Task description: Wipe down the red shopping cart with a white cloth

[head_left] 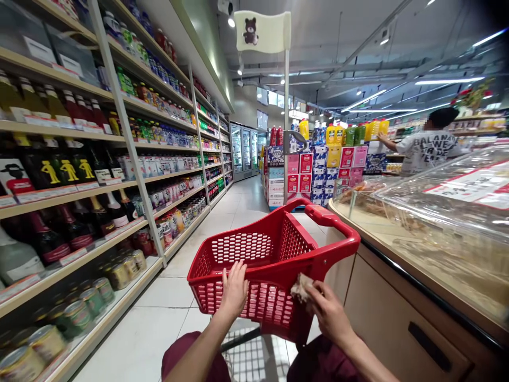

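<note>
In front of my knees stands a red shopping cart (254, 268) with a basket of pierced plastic walls, and its handle (338, 228) lies to the right. My left hand (235, 289) rests with fingers stretched out against the near side wall, its fingertips at the upper rim. Pinched in my right hand (328, 310) is a crumpled, off-white cloth (303, 289), which touches the solid red panel below the handle. The inside of the basket shows only in part.
Shelves of bottles and cans (131, 127) line the left side. Close on the right is a counter (397, 307) with clear covers (449, 191). Stacked drink cartons (314, 170) stand ahead beside a flag pole (286, 106). A person in a printed shirt (429, 146) reaches toward bottles there.
</note>
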`<control>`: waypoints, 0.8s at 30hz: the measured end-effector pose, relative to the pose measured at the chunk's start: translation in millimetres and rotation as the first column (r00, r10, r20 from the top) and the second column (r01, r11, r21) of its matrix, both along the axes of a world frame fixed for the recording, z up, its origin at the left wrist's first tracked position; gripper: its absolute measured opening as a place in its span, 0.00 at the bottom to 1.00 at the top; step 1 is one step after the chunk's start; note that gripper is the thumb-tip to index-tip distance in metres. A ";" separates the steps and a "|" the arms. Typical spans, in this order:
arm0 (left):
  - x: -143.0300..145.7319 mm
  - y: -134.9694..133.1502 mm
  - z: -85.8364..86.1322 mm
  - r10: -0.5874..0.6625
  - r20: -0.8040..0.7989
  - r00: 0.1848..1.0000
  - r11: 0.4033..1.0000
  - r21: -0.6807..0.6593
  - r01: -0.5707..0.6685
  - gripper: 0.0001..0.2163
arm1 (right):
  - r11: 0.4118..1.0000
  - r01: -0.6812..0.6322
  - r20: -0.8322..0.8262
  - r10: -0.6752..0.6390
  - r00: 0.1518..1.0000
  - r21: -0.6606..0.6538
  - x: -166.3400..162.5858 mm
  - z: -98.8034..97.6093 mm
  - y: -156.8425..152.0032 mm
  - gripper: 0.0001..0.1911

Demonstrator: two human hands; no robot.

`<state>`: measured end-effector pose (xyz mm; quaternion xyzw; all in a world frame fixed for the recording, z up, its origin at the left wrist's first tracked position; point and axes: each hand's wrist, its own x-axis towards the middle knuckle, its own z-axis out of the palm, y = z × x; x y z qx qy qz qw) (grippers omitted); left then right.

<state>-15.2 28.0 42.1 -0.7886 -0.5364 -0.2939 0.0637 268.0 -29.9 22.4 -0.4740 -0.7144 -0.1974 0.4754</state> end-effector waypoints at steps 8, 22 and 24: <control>-28.8 -9.6 -6.1 -0.046 0.223 0.974 0.994 -0.086 0.067 0.24 | 0.993 0.098 0.112 -0.090 0.990 -0.068 -81.7 65.6 31.6 0.16; 26.3 -18.6 35.2 0.141 0.990 0.013 0.900 -0.134 0.414 0.19 | 0.915 -0.371 -0.298 0.315 0.901 -0.156 -158.6 51.3 35.0 0.15; -6.9 -13.1 39.2 0.238 0.959 0.154 0.943 -0.266 0.199 0.17 | 0.932 -0.316 -0.172 0.287 0.942 -0.179 -145.6 53.8 38.4 0.19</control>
